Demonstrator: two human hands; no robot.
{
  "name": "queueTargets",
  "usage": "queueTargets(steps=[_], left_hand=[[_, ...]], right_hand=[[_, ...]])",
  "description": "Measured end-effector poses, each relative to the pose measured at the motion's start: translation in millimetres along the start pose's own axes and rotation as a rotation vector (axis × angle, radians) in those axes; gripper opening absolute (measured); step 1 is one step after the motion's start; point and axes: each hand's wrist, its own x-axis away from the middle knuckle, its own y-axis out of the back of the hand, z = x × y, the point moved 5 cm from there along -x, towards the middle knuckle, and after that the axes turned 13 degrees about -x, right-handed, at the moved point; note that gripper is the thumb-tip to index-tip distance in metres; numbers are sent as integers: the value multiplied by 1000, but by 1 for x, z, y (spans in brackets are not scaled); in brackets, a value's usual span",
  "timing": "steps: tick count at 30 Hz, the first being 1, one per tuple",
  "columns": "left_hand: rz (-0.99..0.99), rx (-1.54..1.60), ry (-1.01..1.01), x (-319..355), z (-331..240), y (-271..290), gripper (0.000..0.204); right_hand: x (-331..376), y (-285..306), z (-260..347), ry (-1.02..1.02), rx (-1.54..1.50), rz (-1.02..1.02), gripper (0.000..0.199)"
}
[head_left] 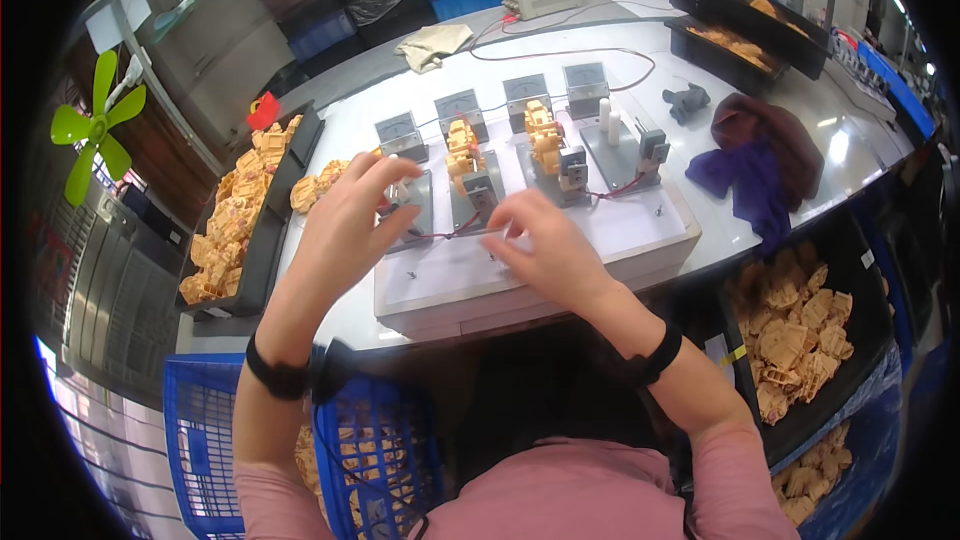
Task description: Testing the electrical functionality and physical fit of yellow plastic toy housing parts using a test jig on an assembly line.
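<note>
A white board [540,285] carries a row of test fixtures with grey bases, each with a square panel meter behind it. My left hand [345,215] is over the leftmost fixture [418,202], thumb and fingers apart around its white posts, hiding part of it. My right hand [550,250] hovers before the second fixture, fingers bent, thumb apart from the index finger, nothing visible between them. A tan plastic part [462,152] sits on the second fixture and another tan part [543,137] on the third. Two white posts [609,122] stand bare on the rightmost fixture.
A black tray of tan parts [235,210] lies left; a loose cluster [318,185] is beside it. Black bins [740,40] stand far right, near purple cloth [745,180]. Below are a blue basket [375,440] and a parts bin [800,340]. Red wires cross the board.
</note>
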Motion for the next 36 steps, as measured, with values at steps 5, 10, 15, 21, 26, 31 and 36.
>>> queueTargets(steps=[5,10,15,21,26,31,36], left_hand=[[-24,-171,-217,-51,-8,-30,43],[-92,-450,-462,-70,-21,-57,28],[-117,-606,-559,-70,-26,-45,18],[-329,-30,-421,-73,-18,37,50],[59,439,-416,-10,-85,0,58],[110,397,-350,28,-135,-32,82],[29,275,-298,58,-64,-27,67]], right_hand=[[-14,-3,-4,30,-138,-219,38],[-13,-11,4,48,-235,-111,28],[-11,-12,4,50,-235,-114,28],[-4,-3,-17,240,-26,-292,57],[40,49,31,401,-76,-312,81],[138,155,53,-226,81,-324,48],[317,363,100,-424,644,-1018,39]])
